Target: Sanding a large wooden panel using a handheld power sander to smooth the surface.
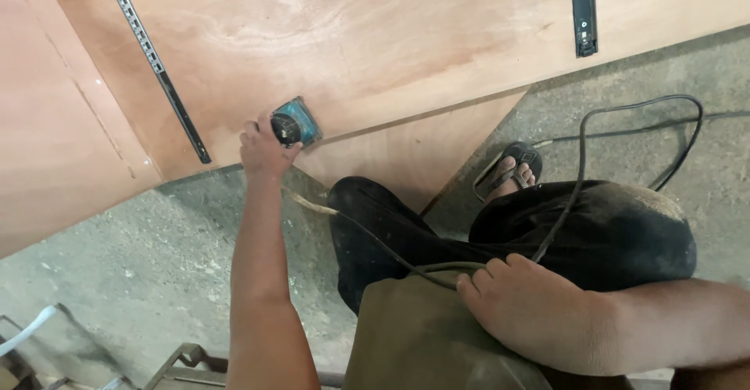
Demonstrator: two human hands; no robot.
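The left hand (264, 149) is closing around the small teal and black electric power tool (294, 123), gripping it from the near side; the tool is resting at the lower edge of the large reddish-brown plywood panel (367, 38), which is lying on the grey concrete floor (141, 257); the right hand (525, 304) is lying on the person's lap with its fingers curled loosely over the thin black power cord (578, 163); the cord is looping across the dark trousers and out over the floor; two black metal drawer slides (156, 66) are sitting fixed to the panel.
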